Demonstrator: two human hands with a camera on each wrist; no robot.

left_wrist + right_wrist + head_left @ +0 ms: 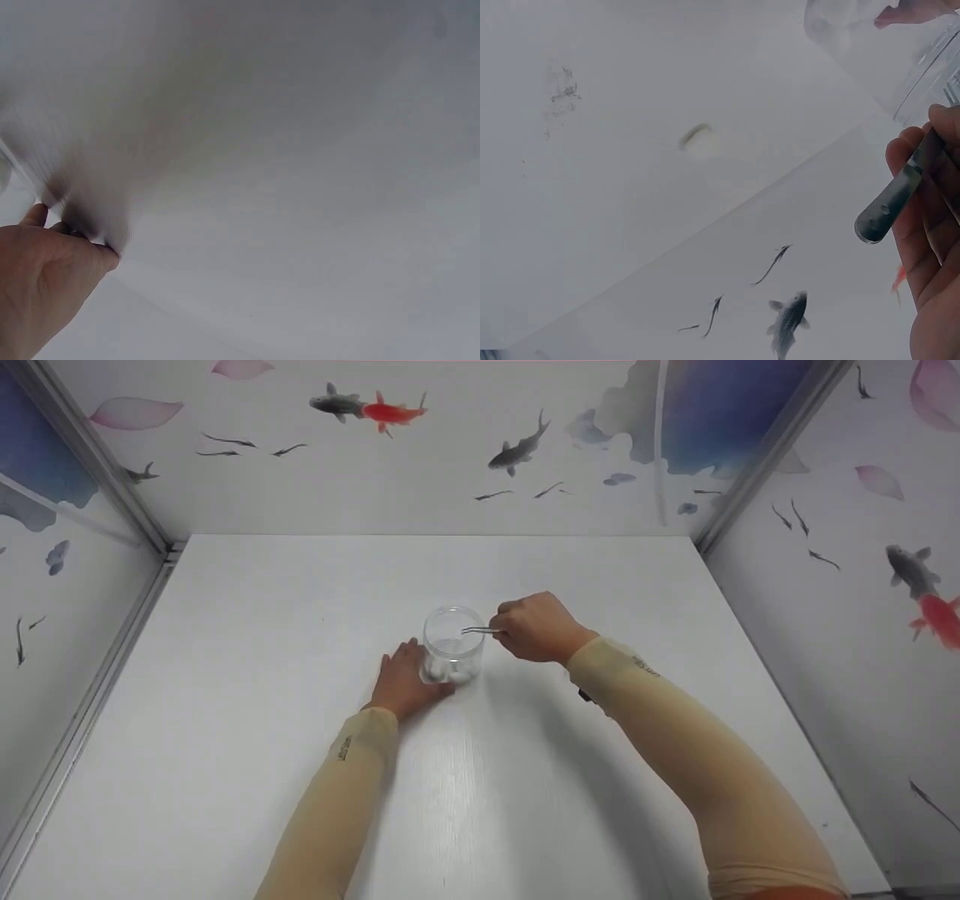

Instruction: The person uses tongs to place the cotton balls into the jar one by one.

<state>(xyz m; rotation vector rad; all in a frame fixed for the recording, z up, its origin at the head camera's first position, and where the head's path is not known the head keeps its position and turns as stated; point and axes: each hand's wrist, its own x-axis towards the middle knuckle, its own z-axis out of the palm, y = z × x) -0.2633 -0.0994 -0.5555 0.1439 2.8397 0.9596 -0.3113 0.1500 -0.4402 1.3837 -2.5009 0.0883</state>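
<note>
A clear round jar [454, 658] stands on the white table with several small white balls [459, 676] at its bottom. My left hand [407, 682] holds the jar low on its left and near side, thumb along the front. In the left wrist view the left hand [56, 274] shows at the lower left, fingertips close to the tabletop. My right hand [540, 626] grips metal tweezers [481, 630] to the right of the jar. Their tips reach over its mouth; I see nothing clearly between them. The right wrist view shows the tweezers' flat rear end [889, 206] beyond the fingers.
The white tabletop [247, 660] spreads around the jar. Upright panels printed with fish and petals border it at the back [435, 495], left and right. Metal strips [731, 499] line the back corners.
</note>
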